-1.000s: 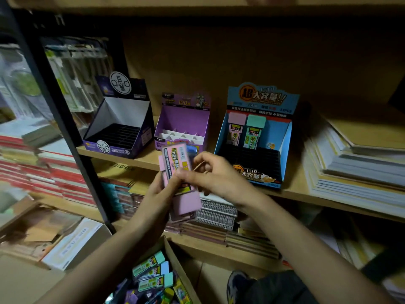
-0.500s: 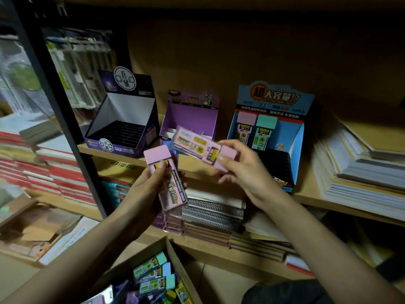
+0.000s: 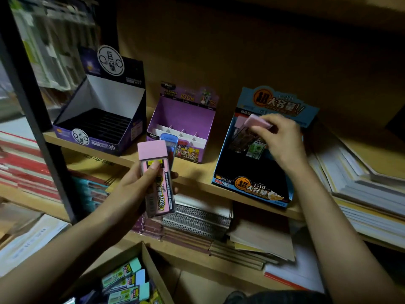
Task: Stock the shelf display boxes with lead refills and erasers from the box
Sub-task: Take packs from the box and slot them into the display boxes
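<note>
Now, item moved: your right hand [image 3: 282,141] has carried one pinched pink refill [image 3: 257,122] to the blue display box [image 3: 252,189] at 2 o'clock; left hand [image 3: 135,185] grips a second refill [image 3: 156,172], pending.

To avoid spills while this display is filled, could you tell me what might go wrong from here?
1. The right hand pinches the pink-capped case near its cap end only, over the blue display box; it could slip or miss its slot.
2. That box stands close to the front edge of the shelf; a firm push might shift it off.
3. The left hand holds the second pink case unsupported; with attention elsewhere it could drop.
</note>
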Tool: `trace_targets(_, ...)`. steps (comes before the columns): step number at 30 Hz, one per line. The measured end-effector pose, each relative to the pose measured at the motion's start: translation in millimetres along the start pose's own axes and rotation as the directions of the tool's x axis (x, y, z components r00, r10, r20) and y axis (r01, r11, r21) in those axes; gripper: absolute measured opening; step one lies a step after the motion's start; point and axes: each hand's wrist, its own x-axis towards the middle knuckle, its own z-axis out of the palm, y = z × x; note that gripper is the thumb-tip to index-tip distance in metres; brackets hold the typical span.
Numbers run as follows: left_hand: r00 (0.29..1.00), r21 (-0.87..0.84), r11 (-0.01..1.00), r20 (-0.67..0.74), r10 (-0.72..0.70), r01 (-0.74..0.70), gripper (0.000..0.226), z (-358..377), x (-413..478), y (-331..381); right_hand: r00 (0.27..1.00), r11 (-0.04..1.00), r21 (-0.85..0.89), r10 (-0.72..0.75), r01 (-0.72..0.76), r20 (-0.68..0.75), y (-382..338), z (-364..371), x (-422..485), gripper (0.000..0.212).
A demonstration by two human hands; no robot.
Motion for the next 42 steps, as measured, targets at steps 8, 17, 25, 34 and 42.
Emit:
trace_targets(8, 1.0, 0.003, 1.0, 0.012, -0.013, 0.012, 0.029, 3, -1, -7, 0.978, 1.0, -0.003, 0.017, -0.017, 0.209, 3, 0, 9, 0.026)
trace_targets(17, 1.0, 0.014, 1.0, 0.012, -0.014, 0.014, 0.027, 6, -5, -5, 0.965, 1.0, -0.002, 0.03, -0.031, 0.261, 7, -3, 21, 0.022)
trace_targets(25, 1.0, 0.023, 1.0, 0.017, -0.014, 0.013, 0.02, 3, -4, -7, 0.997, 0.986, -0.144, -0.082, 0.079, -0.014, 12, 31, 11, 0.024)
trace_targets(34, 1.0, 0.009, 1.0, 0.013, 0.011, -0.011, 0.031, 7, -2, -6, 0.99, 0.908, -0.416, -0.095, 0.044, -0.104, 10, 33, 1, 0.033)
trace_targets(42, 0.999, -0.013, 0.999, 0.016, 0.051, -0.051, 0.037, 10, -5, 3, 0.899, 0.799, 0.516, 0.068, -0.31, 0.433, -90, 75, -82, 0.032)
